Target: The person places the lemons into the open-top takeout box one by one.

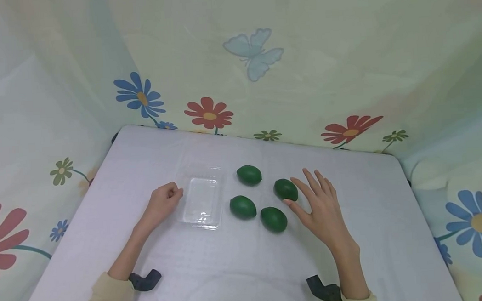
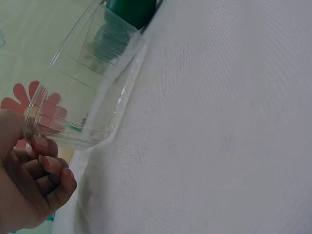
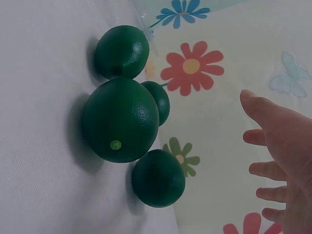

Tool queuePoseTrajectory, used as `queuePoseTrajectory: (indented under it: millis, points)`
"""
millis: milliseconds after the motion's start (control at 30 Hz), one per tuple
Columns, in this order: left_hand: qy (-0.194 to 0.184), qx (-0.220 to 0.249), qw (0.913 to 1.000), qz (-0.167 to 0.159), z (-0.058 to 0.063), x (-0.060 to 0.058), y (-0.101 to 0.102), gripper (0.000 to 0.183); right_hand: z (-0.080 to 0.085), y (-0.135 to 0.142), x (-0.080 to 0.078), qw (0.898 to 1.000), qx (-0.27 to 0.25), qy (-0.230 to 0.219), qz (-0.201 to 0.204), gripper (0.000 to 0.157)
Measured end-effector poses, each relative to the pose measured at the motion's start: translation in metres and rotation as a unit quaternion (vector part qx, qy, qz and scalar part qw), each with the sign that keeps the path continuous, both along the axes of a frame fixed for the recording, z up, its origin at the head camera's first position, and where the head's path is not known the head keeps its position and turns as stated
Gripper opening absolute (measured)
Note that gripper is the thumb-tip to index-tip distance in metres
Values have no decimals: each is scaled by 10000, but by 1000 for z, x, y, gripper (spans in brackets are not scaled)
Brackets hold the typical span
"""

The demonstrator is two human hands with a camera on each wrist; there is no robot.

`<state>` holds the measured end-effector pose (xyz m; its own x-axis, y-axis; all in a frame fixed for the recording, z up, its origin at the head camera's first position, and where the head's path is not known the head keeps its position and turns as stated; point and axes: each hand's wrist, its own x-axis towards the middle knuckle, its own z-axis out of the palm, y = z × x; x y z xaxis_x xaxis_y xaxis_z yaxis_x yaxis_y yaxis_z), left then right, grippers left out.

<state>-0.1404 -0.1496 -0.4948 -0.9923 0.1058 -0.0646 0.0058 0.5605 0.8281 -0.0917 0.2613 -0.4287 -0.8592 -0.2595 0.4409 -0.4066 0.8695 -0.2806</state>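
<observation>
A clear plastic box (image 1: 202, 201) sits on the white-covered table, left of the middle. My left hand (image 1: 164, 202) pinches its left rim between thumb and curled index finger, as the left wrist view shows at the box's near corner (image 2: 36, 119). Right of the box lie several dark green limes: a back lime (image 1: 249, 175), a left lime (image 1: 242, 207), a front lime (image 1: 274, 219) and a right lime (image 1: 286, 190). Over the table by the right lime, my right hand (image 1: 321, 212) has its fingers spread and holds nothing. In the right wrist view a gap separates this hand (image 3: 287, 151) from the limes.
The white tablecloth (image 1: 232, 280) extends around the box and limes. A flower-printed curtain (image 1: 303, 91) rises behind the table's back edge and along both sides. Dark wrist mounts (image 1: 145, 280) sit at both sleeves.
</observation>
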Motion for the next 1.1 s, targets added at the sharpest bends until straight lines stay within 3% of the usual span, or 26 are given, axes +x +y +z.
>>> queuePoseTrajectory:
  millis: [500,667,933,1100]
  points:
    - [-130,326,9992,183,-5,-2,2,28,-1,7,3,9998,-66,185,95,59]
    - [-199,330,9989,260,-7,-2,1,27,-2,7,6,9998,-52,176,69,64]
    - [-134,364,9989,269,-7,-2,1,27,-9,8,18,9997,-186,-167,70,66]
    - [-96,295,9991,295,-5,-1,2,28,-19,4,29,9986,-409,-141,313,68]
